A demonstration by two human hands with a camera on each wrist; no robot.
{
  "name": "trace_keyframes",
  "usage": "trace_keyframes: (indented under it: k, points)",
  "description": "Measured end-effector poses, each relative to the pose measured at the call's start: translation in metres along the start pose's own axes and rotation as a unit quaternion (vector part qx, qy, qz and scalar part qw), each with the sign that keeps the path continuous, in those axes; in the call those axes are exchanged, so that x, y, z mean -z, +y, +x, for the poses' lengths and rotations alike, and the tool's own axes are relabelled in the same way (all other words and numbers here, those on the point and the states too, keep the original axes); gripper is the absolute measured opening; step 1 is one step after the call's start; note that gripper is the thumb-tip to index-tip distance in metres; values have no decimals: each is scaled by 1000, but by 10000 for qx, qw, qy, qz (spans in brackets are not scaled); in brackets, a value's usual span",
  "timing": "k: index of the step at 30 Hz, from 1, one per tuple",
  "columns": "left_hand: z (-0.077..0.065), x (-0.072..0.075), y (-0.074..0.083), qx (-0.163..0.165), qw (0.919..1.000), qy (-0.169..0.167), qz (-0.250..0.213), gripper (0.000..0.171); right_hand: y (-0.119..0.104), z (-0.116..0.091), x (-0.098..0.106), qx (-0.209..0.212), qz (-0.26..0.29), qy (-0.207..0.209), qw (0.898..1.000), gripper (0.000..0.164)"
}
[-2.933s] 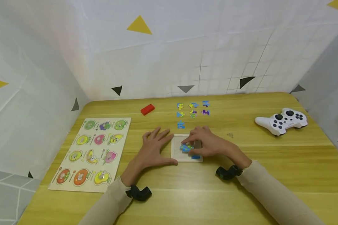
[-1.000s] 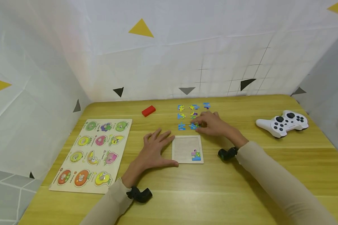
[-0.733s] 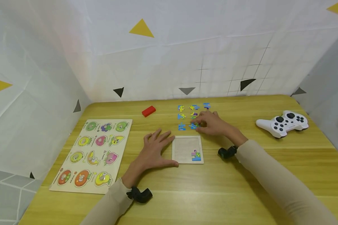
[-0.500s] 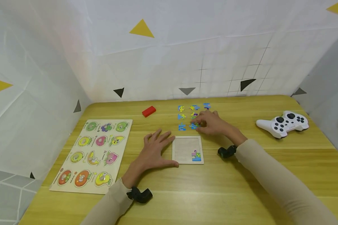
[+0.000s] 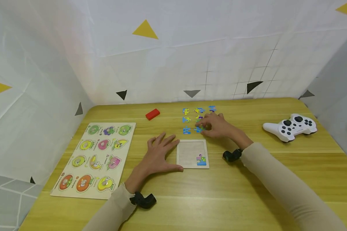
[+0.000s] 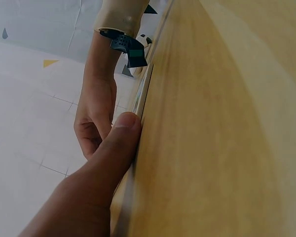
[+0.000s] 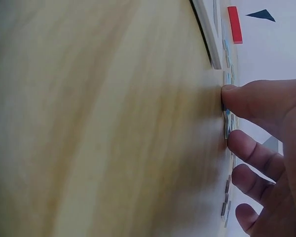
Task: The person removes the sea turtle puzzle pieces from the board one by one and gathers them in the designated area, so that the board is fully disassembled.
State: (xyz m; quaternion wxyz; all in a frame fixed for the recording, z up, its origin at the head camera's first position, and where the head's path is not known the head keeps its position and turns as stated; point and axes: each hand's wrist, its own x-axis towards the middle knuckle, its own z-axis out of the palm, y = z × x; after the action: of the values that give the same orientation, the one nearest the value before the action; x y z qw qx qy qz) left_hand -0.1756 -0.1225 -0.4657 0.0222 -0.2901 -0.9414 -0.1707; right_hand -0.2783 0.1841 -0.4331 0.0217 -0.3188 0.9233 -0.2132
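Observation:
My right hand pinches a blue-green jigsaw piece lying at table level, just behind the small wooden puzzle tray. In the right wrist view, the thumb is at one edge of that jigsaw piece and a fingertip at the other. My left hand lies spread on the table, its index fingertip and thumb at the tray's left corners. Inside the tray's near right corner sit purple, green and blue jigsaw pieces. More loose pieces lie in rows beyond, some partly hidden by the right hand.
A wooden fruit peg puzzle board lies at the left. A red block is near the back edge, and a white game controller stands at the right. White cloth walls enclose the table's back and sides.
My right hand has moved from over the tray to the rows of pieces behind it, carrying the blue-green jigsaw piece. During the last second it has barely moved. The left hand stays put.

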Motion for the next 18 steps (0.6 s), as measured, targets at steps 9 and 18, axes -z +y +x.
trace_keyframes:
  k: [9,18]
  points:
    - [0,-1,-1,-3,10000,2,-22,105,-2,0,1,-36,23,-27,10000,33]
    - [0,-1,-1,9,10000,-4,-28,106,-3,-1,1,-64,121,55,9999,37]
